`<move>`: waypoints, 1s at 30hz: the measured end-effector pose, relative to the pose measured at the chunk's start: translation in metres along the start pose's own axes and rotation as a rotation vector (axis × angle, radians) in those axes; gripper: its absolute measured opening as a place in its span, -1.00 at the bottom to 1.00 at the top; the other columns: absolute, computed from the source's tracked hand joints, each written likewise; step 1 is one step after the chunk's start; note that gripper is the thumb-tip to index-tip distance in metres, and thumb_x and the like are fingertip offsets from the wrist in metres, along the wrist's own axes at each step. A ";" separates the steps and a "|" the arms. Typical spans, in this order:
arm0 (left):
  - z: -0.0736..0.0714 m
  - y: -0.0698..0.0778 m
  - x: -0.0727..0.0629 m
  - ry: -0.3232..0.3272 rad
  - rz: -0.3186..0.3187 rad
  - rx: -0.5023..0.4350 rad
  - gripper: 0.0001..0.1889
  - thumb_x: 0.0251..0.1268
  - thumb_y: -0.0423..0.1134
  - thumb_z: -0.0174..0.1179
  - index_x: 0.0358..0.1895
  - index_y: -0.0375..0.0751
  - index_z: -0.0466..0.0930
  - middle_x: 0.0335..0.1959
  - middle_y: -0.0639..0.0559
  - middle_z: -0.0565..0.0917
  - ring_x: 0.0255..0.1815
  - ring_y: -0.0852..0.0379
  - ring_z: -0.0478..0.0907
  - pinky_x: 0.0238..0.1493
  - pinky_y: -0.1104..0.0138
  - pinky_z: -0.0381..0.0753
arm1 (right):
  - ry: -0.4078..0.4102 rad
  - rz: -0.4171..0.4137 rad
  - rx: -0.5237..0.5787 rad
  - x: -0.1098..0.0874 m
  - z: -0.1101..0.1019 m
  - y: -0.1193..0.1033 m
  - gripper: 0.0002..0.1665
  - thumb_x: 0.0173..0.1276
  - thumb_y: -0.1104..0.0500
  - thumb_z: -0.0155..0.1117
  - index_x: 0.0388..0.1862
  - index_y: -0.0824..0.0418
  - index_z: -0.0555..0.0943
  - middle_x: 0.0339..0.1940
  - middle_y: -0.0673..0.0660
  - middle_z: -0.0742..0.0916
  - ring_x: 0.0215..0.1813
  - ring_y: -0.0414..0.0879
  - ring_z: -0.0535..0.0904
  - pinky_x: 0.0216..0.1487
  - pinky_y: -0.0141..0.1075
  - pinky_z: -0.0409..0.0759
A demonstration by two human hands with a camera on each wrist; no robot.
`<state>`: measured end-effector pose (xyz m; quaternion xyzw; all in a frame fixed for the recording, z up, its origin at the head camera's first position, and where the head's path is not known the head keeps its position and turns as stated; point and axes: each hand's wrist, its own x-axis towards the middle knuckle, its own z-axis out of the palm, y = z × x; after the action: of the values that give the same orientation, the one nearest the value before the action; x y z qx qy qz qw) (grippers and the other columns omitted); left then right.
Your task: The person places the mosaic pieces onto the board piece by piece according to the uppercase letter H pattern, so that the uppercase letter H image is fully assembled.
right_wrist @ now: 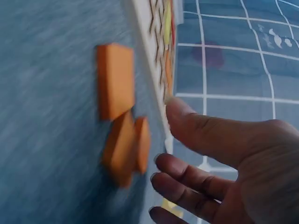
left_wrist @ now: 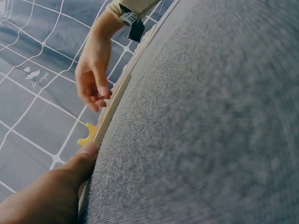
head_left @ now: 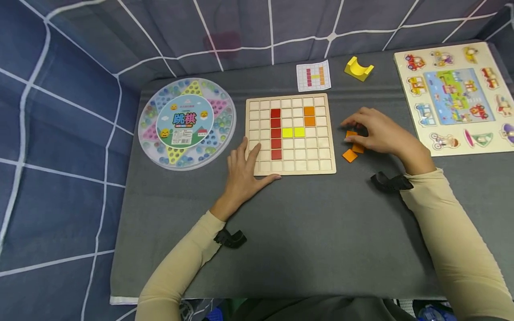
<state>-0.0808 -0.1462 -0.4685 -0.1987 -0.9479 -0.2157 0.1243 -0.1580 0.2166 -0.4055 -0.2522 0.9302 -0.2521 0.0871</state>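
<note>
A wooden grid board (head_left: 289,166) lies on the table. Down one of its columns run several red tiles (head_left: 275,133), with two yellow tiles (head_left: 287,132) beside them and two orange tiles (head_left: 309,121) further right. My left hand (head_left: 241,174) rests at the board's lower left corner, fingers extended over the left side and thumb (left_wrist: 86,156) along the near edge. To the right of the board, my right hand (head_left: 379,131) hovers over three loose orange tiles (head_left: 350,155). Its thumb and fingers (right_wrist: 187,182) are apart with nothing between them in the right wrist view.
A small pattern card (head_left: 313,76) lies behind the board, near a yellow curved block (head_left: 358,69). On the left sits a round Chinese checkers box (head_left: 186,124). A wooden picture puzzle (head_left: 458,138) lies at the far right. Grid-patterned cloth (head_left: 241,26) hangs behind the table.
</note>
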 end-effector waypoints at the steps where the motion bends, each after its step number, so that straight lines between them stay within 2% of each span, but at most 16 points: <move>1: 0.000 0.000 0.000 0.000 -0.001 -0.001 0.02 -0.13 0.32 0.45 0.38 -0.22 0.35 0.47 -0.40 0.18 -0.06 -0.18 0.29 0.02 0.01 0.26 | 0.001 0.008 0.010 -0.002 0.001 0.002 -0.54 0.23 0.18 0.45 0.10 0.29 0.62 -0.12 0.26 0.60 -0.12 0.06 0.48 -0.07 -0.06 0.36; 5: 0.000 -0.001 -0.002 -0.010 -0.007 -0.002 0.02 -0.13 0.32 0.45 0.38 -0.23 0.36 0.47 -0.40 0.18 -0.05 -0.18 0.28 0.02 0.01 0.25 | 0.007 0.038 0.058 -0.008 0.006 0.013 -0.54 0.24 0.16 0.45 0.10 0.27 0.60 -0.08 0.22 0.59 -0.13 -0.01 0.44 -0.11 -0.20 0.33; 13: 0.000 -0.001 -0.002 -0.007 -0.010 0.006 0.02 -0.13 0.34 0.44 0.38 -0.22 0.36 0.46 -0.39 0.19 -0.08 -0.17 0.28 0.00 0.02 0.25 | 0.055 0.043 0.135 -0.010 0.015 0.024 -0.62 0.19 0.30 0.46 -0.03 0.35 0.59 -0.12 0.23 0.56 -0.16 -0.03 0.38 -0.11 -0.35 0.28; 19: 0.000 0.000 -0.001 0.001 -0.004 0.000 0.02 -0.14 0.32 0.45 0.38 -0.22 0.36 0.46 -0.41 0.19 -0.08 -0.18 0.28 0.00 0.02 0.25 | 0.080 0.023 0.152 -0.009 0.016 0.025 -0.71 0.18 0.33 0.45 -0.12 0.32 0.62 -0.19 0.19 0.55 -0.20 -0.09 0.34 -0.14 -0.38 0.25; 23: -0.001 0.000 0.000 -0.004 -0.004 0.003 0.03 -0.13 0.33 0.44 0.38 -0.22 0.35 0.46 -0.40 0.19 -0.09 -0.17 0.28 -0.01 0.02 0.25 | 0.090 0.014 0.167 -0.009 0.016 0.027 -0.73 0.19 0.38 0.42 -0.11 0.31 0.64 -0.22 0.17 0.55 -0.22 -0.15 0.31 -0.17 -0.41 0.23; 30: 0.000 0.000 0.000 -0.002 0.000 0.004 0.03 -0.14 0.33 0.45 0.38 -0.22 0.36 0.46 -0.41 0.19 -0.09 -0.18 0.29 -0.02 0.02 0.25 | 0.066 -0.002 0.160 -0.007 0.015 0.031 -0.70 0.22 0.33 0.42 -0.06 0.27 0.64 -0.15 0.19 0.57 -0.20 -0.14 0.32 -0.14 -0.40 0.25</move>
<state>-0.0808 -0.1459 -0.4678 -0.1988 -0.9485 -0.2134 0.1238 -0.1603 0.2366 -0.4341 -0.2368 0.9092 -0.3339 0.0759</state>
